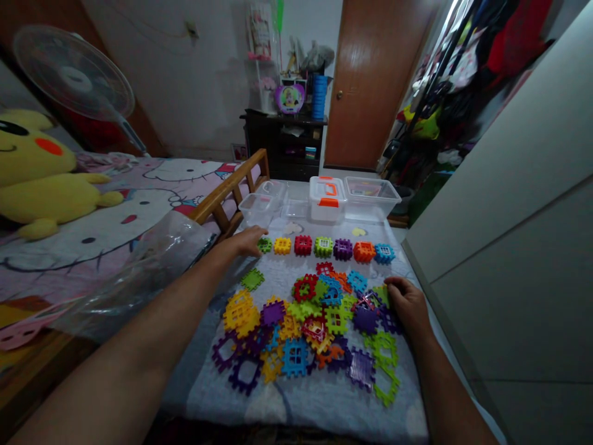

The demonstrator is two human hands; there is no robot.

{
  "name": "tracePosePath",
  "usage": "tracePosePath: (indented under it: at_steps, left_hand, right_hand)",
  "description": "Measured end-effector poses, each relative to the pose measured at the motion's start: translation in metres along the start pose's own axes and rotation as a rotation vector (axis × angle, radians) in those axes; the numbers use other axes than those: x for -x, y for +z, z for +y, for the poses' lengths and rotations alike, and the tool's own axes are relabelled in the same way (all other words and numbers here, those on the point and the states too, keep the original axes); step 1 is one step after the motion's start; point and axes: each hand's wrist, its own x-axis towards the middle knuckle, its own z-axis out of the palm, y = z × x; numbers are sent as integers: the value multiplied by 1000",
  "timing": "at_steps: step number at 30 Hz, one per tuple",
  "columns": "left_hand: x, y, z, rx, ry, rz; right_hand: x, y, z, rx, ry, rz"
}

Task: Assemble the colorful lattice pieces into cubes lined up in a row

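Note:
A heap of flat, notched plastic building tiles (306,327) in many colours lies on a small cloth-covered table (315,395). Behind it stands a row of assembled cubes: green (264,245), yellow (282,246), red (302,245), and several more to the right. My left hand (245,241) reaches far forward, its fingers closed on the green cube at the row's left end. My right hand (407,303) rests on the heap's right edge, fingers curled over purple and green tiles (370,318).
Clear plastic boxes (259,207) and a white box with an orange latch (327,198) stand at the table's far end. A bed with a yellow plush toy (37,173) and a clear plastic bag (152,266) lies left. A grey cabinet (509,247) stands right.

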Motion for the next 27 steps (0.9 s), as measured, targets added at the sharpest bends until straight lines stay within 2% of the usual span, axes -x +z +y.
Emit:
tracePosePath:
  at_steps: [3, 7, 10, 13, 18, 27]
  left_hand:
    - [21, -4, 6, 10, 23, 114]
    - [68, 0, 23, 49, 69, 271]
    - [102, 13, 31, 126, 69, 296]
    - [123, 30, 31, 209, 10, 288]
    - [131, 50, 29, 363, -81, 262]
    - [130, 73, 26, 547, -148, 376]
  right_hand:
    - [0, 0, 0, -8, 10, -2]
    - [0, 0, 3, -5, 21, -16]
    - [-1, 1, 3, -6, 22, -19]
    - [-1, 1, 1, -3, 11, -7]
    - [-1, 2, 2, -8, 5, 1]
    - [-2, 2, 5, -8, -8, 17]
